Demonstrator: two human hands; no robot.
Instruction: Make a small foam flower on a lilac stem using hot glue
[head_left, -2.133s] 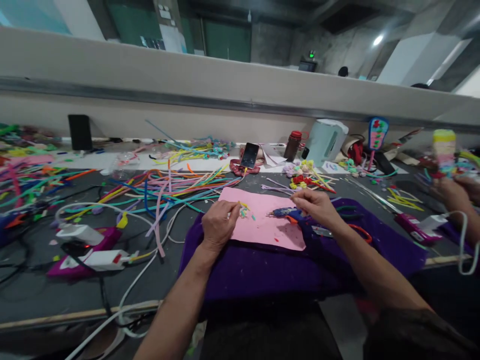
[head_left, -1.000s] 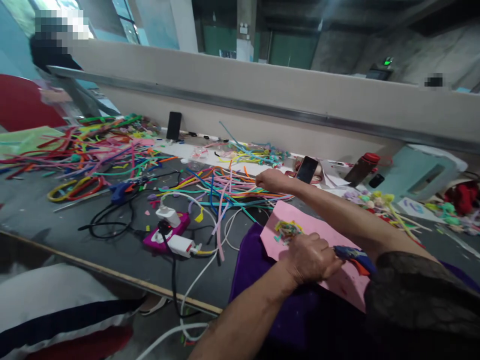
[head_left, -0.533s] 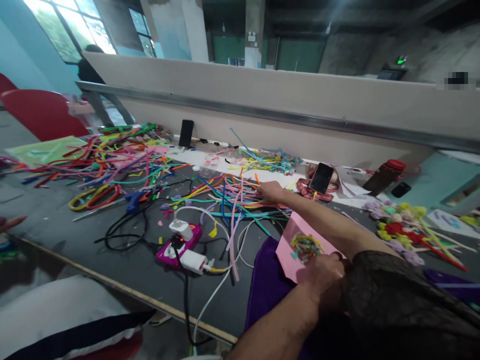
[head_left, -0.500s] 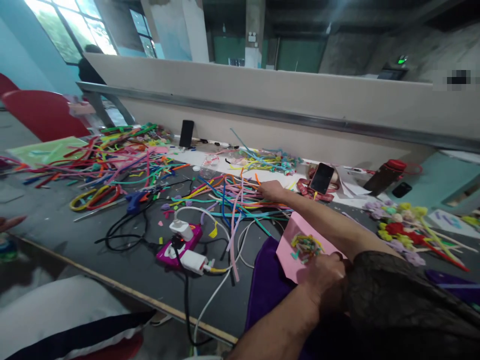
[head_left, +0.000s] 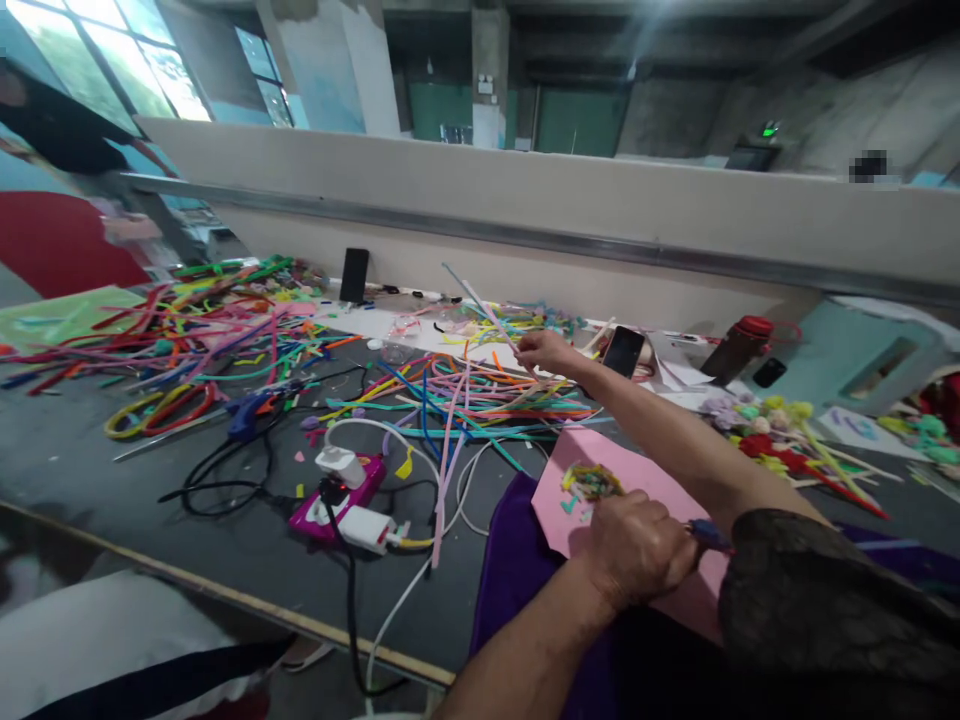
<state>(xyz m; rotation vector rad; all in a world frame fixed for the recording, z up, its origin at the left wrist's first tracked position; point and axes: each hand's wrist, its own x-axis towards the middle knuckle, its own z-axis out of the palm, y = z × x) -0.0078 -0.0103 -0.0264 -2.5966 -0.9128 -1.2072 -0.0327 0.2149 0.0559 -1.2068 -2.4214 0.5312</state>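
My right hand (head_left: 544,350) reaches forward over a loose heap of coloured foam strips (head_left: 465,395). It pinches a pale pink strip (head_left: 484,308) whose free end rises up and to the left. My left hand (head_left: 637,545) lies curled on a pink sheet (head_left: 645,470), beside a small heap of coloured cuttings (head_left: 592,480). The blue tip of a glue gun (head_left: 709,535) shows just right of that hand. The sheet lies on a purple cloth (head_left: 510,570).
A magenta power strip (head_left: 337,495) with white plugs and cables lies left of the cloth, and another blue glue gun (head_left: 244,415) beyond it. A phone (head_left: 619,350), a red-capped bottle (head_left: 735,350) and foam flowers (head_left: 765,430) sit right. More strips (head_left: 187,320) cover the far left.
My right hand has left the glue gun, reached left into the strip heap and lifted a pale strip. The view has swung left. My left hand has stayed on the pink sheet.
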